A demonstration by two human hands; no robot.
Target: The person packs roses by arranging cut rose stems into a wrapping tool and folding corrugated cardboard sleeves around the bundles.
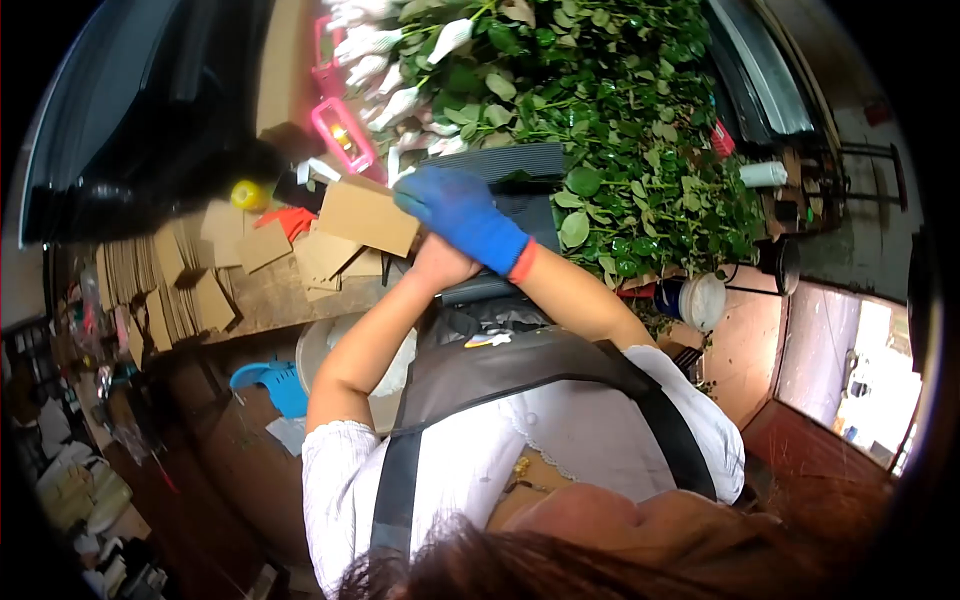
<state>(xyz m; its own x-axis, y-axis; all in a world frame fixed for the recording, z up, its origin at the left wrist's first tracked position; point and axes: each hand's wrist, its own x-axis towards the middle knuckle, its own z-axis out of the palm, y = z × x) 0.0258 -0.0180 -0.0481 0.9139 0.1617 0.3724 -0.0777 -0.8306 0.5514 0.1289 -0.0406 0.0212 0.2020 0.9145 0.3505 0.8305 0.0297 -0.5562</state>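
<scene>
In the head view my right hand (452, 208), in a blue knit glove with a red cuff, lies across my left hand. Its curled fingers meet the right edge of a brown cardboard sheet (368, 214). My bare left hand (444, 264) is just below the glove, beside the sheet's lower right corner; its fingers are hidden. Under both hands is a black ribbed surface (510, 160). Roses with white-netted heads (395, 105) and leafy green stems (640, 150) are heaped beyond and to the right.
Stacked cardboard pieces (175, 285) stand on the wooden bench (285, 305) at left. A yellow tape roll (249, 194), a red cloth (288, 221) and a pink-framed holder (342, 135) lie nearby. A white bucket (703, 302) is at right, a blue plastic item (275, 385) below the bench.
</scene>
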